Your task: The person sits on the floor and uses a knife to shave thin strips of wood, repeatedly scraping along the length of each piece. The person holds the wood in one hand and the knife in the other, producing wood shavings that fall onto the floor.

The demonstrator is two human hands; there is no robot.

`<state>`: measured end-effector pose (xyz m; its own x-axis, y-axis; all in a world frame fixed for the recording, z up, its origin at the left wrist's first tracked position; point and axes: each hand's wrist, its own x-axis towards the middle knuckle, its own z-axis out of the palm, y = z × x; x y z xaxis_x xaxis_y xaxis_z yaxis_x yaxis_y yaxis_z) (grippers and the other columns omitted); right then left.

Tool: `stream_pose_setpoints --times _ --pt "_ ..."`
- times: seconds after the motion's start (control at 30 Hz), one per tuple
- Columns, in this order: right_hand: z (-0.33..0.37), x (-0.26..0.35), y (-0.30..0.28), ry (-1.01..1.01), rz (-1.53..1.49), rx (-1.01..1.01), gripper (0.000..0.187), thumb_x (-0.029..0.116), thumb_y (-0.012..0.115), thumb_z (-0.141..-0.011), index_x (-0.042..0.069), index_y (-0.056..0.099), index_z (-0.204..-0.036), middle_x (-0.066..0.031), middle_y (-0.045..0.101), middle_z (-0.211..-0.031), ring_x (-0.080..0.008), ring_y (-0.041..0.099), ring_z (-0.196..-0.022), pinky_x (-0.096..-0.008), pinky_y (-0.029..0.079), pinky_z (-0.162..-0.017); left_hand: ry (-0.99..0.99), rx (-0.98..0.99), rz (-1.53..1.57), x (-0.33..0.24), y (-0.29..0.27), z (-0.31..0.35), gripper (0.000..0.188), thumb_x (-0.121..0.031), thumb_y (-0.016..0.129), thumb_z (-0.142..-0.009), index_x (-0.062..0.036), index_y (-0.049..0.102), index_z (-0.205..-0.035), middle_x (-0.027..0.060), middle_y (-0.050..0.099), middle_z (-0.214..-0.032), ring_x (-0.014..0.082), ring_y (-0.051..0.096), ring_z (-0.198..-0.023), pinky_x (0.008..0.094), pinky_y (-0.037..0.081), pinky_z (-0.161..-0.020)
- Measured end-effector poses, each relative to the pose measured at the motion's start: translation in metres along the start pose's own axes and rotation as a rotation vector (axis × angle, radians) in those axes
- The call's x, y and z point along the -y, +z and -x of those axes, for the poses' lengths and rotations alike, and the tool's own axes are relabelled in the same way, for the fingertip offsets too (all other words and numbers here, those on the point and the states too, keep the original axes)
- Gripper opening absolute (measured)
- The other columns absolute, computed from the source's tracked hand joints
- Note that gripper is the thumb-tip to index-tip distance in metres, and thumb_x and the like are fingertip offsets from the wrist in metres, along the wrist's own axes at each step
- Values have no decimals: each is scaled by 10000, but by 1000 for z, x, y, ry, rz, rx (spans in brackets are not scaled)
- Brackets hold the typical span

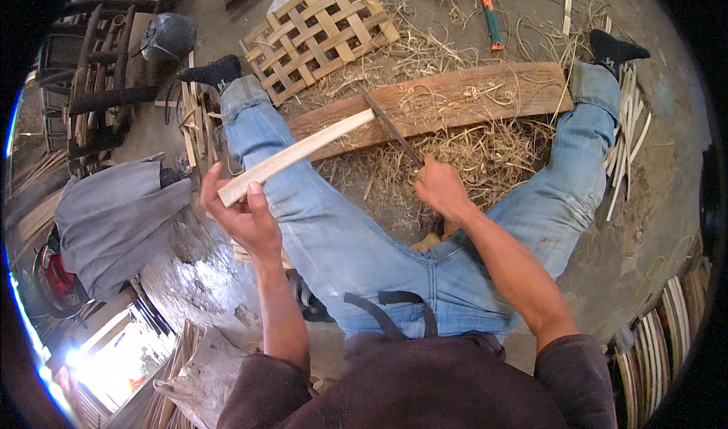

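My left hand (246, 215) grips the near end of a pale wooden strip (303, 150), thumb on top and fingers beneath. The strip slants up and to the right, above my left leg. My right hand (442, 189) is closed round the lower end of a knife (393, 128) with a long, narrow dark blade; its handle is hidden in my fist. The blade crosses close by the strip's far end; whether they touch I cannot tell. Below them a long brown plank (470, 99) lies between my lower legs, with curled shavings on it.
Thin wood shavings (485, 156) heap around the plank. Beyond it lie a woven slat panel (322, 31) and a hammer (489, 16) with an orange and green handle. Loose strips (626, 141) rest outside my right leg. A grey cloth (114, 217) hangs at the left.
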<state>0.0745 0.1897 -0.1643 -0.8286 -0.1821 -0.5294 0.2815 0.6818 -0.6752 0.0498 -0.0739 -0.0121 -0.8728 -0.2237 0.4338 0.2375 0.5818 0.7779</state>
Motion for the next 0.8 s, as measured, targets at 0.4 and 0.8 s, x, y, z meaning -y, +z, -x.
stream_pose_setpoints --times 0.4,0.8 --pt "27 71 2 -66 -48 107 337 166 596 -790 -97 500 -977 -284 635 -771 -459 641 -757 -516 523 -721 -62 128 19 -2 -12 -1 376 -144 727 -856 0 525 -1139 153 625 -1127 196 627 -1001 266 526 -825" --pt "-2 34 17 18 -156 -170 329 191 581 -821 -75 516 -1002 -279 634 -752 -454 634 -712 -502 522 -644 -103 67 64 2 -9 -1 253 -112 728 -855 5 552 -993 101 640 -927 142 627 -866 238 518 -760"
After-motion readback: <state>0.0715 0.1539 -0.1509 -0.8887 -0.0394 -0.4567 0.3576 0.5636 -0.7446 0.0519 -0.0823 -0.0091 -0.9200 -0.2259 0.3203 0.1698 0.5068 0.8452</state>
